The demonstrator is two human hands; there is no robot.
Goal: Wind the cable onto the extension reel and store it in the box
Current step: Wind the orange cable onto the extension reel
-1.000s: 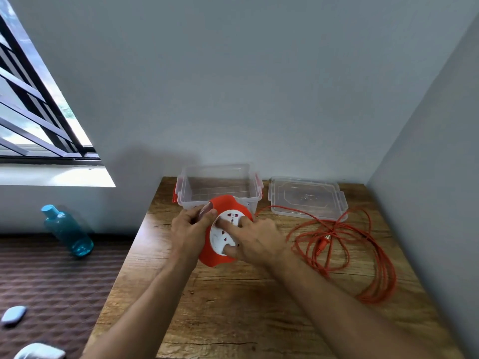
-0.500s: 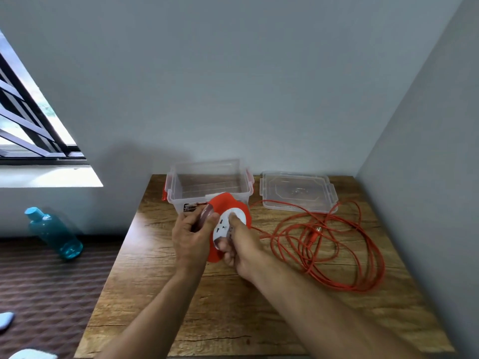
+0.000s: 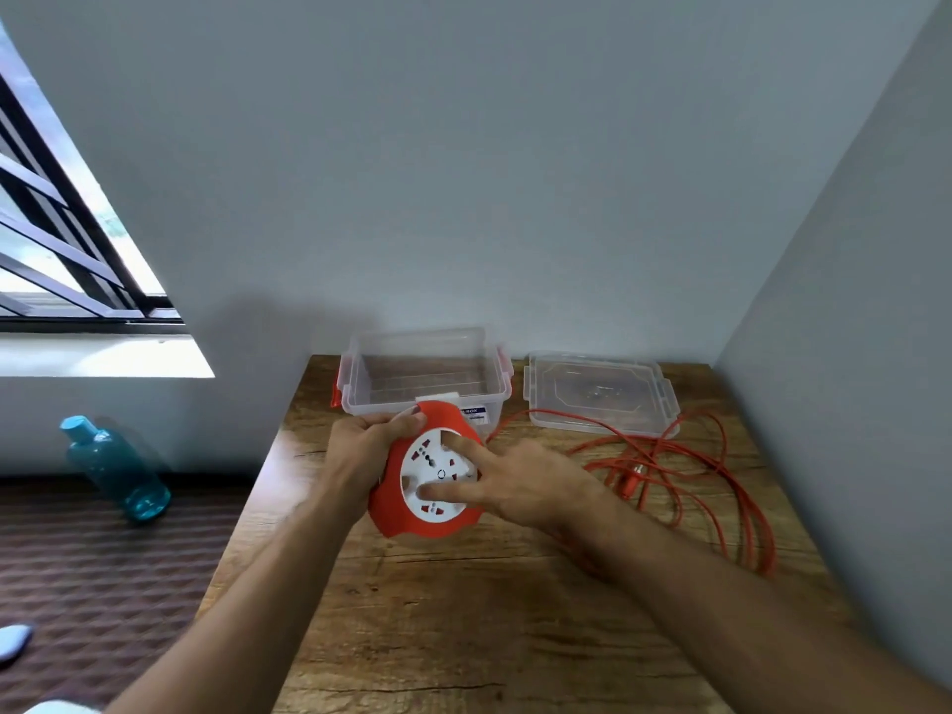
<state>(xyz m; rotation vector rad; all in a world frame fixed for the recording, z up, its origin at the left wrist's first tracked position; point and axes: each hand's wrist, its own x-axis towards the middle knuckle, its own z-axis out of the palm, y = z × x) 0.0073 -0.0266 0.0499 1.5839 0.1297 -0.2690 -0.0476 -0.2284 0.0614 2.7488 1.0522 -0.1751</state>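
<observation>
The orange extension reel (image 3: 407,512) with a white socket face is held above the wooden table (image 3: 463,610), in front of the box. My left hand (image 3: 360,445) grips its upper left rim. My right hand (image 3: 520,481) rests on the white face, with two fingers pressed into it. The orange cable (image 3: 721,471) lies in loose loops on the table to the right, its plug (image 3: 631,479) among them. The clear plastic box (image 3: 427,373) with orange latches stands open and empty at the back of the table.
The clear lid (image 3: 597,394) lies flat to the right of the box. Walls close off the back and right sides of the table. On the floor to the left stands a blue bottle (image 3: 116,466). A window is at the far left.
The reel's white face has turned under my right hand's fingers, and the reel now faces me more squarely. The cable loops have shifted slightly.
</observation>
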